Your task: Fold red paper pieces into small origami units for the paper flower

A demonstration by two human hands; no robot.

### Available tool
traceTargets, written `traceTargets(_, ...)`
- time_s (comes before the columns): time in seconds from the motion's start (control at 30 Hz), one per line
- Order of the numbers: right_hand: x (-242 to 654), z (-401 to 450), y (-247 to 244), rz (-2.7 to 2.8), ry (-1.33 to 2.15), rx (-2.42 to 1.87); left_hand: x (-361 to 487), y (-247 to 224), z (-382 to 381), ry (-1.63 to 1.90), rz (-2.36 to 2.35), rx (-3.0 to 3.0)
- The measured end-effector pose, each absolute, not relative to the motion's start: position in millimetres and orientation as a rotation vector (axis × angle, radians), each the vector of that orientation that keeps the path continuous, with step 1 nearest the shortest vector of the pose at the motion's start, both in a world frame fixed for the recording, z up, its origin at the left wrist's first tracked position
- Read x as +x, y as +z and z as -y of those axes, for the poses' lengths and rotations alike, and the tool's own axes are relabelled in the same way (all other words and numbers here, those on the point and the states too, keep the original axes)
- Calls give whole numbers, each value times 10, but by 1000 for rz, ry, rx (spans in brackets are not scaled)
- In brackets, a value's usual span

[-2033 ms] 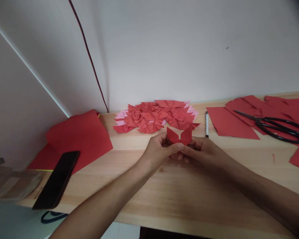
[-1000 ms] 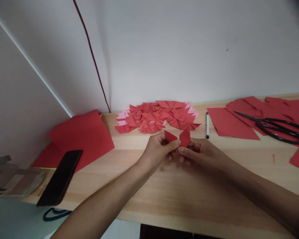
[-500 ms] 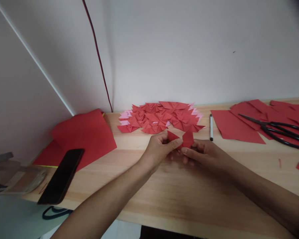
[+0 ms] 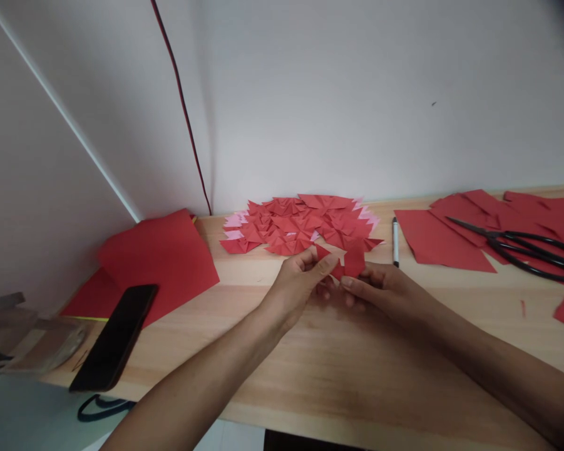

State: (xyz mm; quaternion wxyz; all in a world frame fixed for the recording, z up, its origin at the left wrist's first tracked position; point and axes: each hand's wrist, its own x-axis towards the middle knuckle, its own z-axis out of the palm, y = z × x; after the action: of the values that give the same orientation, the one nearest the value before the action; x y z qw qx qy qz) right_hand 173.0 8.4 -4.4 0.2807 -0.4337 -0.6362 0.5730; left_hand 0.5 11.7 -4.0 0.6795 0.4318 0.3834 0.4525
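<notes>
A small piece of folded red paper (image 4: 355, 260) is held above the wooden table between my two hands. My left hand (image 4: 305, 275) pinches its left side with thumb and fingers. On the right edge, my right hand (image 4: 378, 285) grips the same piece, thumb in front and fingers behind. The fingertips partly cover the paper's lower folds. Just beyond the hands lies a heap of folded red and pink paper pieces (image 4: 293, 224) against the wall.
On the right are a white marker (image 4: 395, 242), red paper sheets (image 4: 444, 241) and black-handled scissors (image 4: 521, 245). To the left, a dark phone (image 4: 115, 338) overlaps large red sheets (image 4: 164, 257). A clear plastic container (image 4: 47, 343) sits at the table's left edge.
Both hands keep hold of the folded paper in nearly the same place. The paper's right flap looks slightly turned, and the whole view has shifted a little.
</notes>
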Motion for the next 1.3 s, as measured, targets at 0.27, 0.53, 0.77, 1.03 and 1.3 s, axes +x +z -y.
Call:
traceTargets(0.27,1706,-93,-57,1710,1515,-1193,32,-12,-66,1048,-959,952)
traceTargets(0.53,1736,-75,-53,1696,1511,-1154,8,-39,-110,966,-849,910)
traceTargets(0.77,1715,-73,-71,1754,1396,-1196,34,21,-79,1026,-959,1092)
traceTargets(1.03,1736,-79,-10,1802,1390,-1056,-22,48,-139,824,-1047,1301)
traceTargets(1.3,1740,-62,-46,1846,1300,-1162,21,25,-72,903,-1099,1468)
